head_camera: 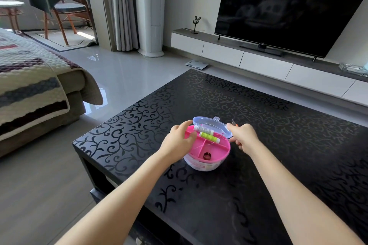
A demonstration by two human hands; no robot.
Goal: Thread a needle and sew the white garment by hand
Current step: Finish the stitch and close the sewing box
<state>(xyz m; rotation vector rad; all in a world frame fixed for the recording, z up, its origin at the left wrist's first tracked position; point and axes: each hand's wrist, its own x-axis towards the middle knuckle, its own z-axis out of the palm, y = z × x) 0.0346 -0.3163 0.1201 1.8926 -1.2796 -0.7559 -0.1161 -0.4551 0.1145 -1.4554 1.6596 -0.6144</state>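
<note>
Box (207, 157) sits between left hand (177, 141) and right hand (244, 137) holding scissors (233, 122).

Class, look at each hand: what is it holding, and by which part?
Right hand grips scissors by their handles, blades pointing away. Left hand rests on the left rim of the sewing box; whether it grips cannot be told.

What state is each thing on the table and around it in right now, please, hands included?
Sewing box: open.
Clear lid: hinged up at the far side.
White spool: lying in the pink tray.
Green spool: lying beside it, thread end loose.
Scissors: held in the right hand.
Left hand: fingers relaxed, touching the tray's left rim.
Television: off, screen dark.
</note>
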